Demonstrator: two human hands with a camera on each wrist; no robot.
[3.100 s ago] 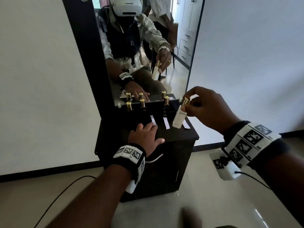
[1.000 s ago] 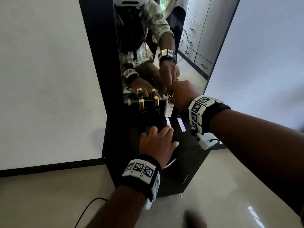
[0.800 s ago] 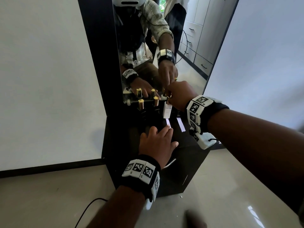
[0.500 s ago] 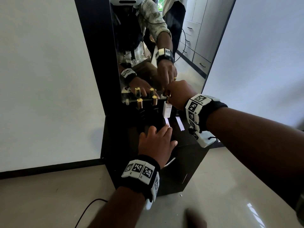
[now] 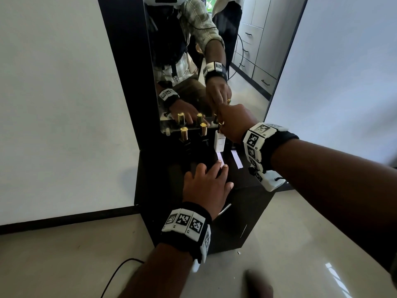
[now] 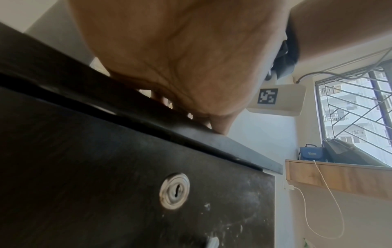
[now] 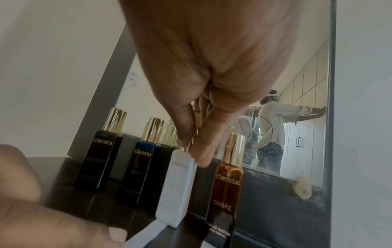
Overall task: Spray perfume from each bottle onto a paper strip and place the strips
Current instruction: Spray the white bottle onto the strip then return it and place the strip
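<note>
My right hand (image 5: 221,129) pinches the gold top of the white perfume bottle (image 5: 219,144), which is upright in the row by the mirror. In the right wrist view my thumb and fingers (image 7: 199,156) close on the top of the white bottle (image 7: 176,189). Its base is at the far end of a paper strip (image 7: 146,234). A black bottle (image 7: 97,159) and a blue bottle (image 7: 140,171) stand on its left, an amber bottle (image 7: 227,193) on its right. My left hand (image 5: 206,183) lies flat, its fingertips on the near end of that strip (image 5: 220,158).
A second paper strip (image 5: 236,160) lies to the right on the black cabinet top (image 5: 154,168). The mirror (image 5: 247,61) rises directly behind the bottles. The cabinet front has a keyhole (image 6: 175,191). A black cable (image 5: 120,274) runs over the floor at the left.
Three seconds ago my right hand held the white bottle in the air at the right. It has since carried it back into the row by the mirror. My left hand has stayed flat.
</note>
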